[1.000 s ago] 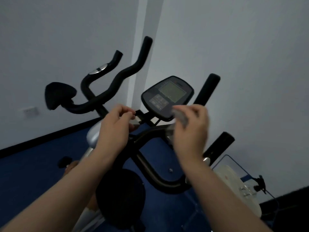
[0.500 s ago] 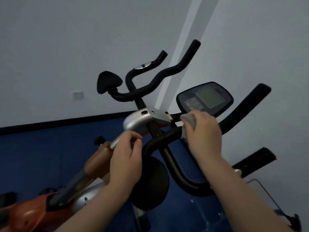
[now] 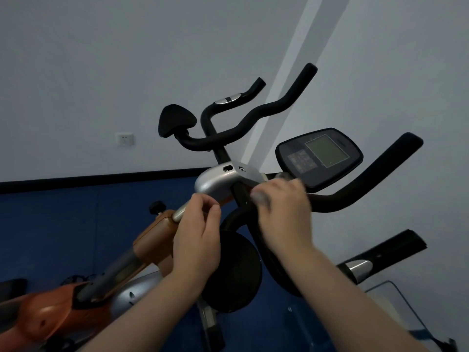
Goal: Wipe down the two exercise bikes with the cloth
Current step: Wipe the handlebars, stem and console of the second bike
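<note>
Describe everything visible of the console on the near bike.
The console is a dark, rounded plastic-looking panel, tilted up toward the camera. A greyish-green rectangular screen, apparently blank, fills its right part; a block of small buttons sits to its left, too dim to read. It is mounted above the black handlebar, against the pale wall. The right hand, holding a cloth, is just below its lower left edge; contact cannot be told.
</note>
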`<state>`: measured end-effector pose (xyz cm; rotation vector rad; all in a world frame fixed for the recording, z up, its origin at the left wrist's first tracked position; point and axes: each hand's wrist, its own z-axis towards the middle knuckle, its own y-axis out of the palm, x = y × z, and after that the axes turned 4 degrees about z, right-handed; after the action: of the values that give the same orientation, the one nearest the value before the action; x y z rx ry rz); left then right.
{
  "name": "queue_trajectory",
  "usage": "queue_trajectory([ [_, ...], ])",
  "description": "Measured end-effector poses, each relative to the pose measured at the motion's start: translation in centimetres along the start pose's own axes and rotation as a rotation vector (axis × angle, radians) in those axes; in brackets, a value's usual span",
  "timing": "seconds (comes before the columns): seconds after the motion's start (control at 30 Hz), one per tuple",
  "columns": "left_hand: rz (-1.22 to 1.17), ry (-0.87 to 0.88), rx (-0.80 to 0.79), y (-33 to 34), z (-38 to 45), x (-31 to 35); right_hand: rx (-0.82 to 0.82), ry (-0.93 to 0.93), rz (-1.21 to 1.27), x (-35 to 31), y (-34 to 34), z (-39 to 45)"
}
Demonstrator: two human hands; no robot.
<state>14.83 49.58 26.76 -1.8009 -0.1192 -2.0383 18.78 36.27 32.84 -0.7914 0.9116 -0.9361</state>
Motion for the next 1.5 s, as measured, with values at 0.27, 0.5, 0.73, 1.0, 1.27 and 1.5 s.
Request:
queue_trajectory([
  [0.27,-0.044,0.051,-0.077,-0.1,0.0,-0.3,-0.304,-0.149,0.305,1.1,-1.7,6.5],
  [0.5,-0.01,0.073,-0.12,-0.2,0.4,-0.6,-0.862,-0.224,0.088,2.0,-2.1,8.8],
  [0.73,0.005,0.109,-0.128,-0.4,0.4,-0.7,-0.517,-0.237,0.073,2.7,-1.0,6.2],
  [1.0,-0.042,0.119,-0.148,-0.2,0.8,-0.8,-0.722,-0.34,0.123,2.0,-2.3,6.9],
  [1.27,-0.068,0.124,-0.183,-0.4,0.9,-0.5,-0.709,-0.323,0.093,0.5,-0.2,6.4],
  [1.5,-0.077,0.124,-0.21,-0.4,0.9,-0.6,-0.393,-0.183,0.009,0.0,1.2,6.0],
])
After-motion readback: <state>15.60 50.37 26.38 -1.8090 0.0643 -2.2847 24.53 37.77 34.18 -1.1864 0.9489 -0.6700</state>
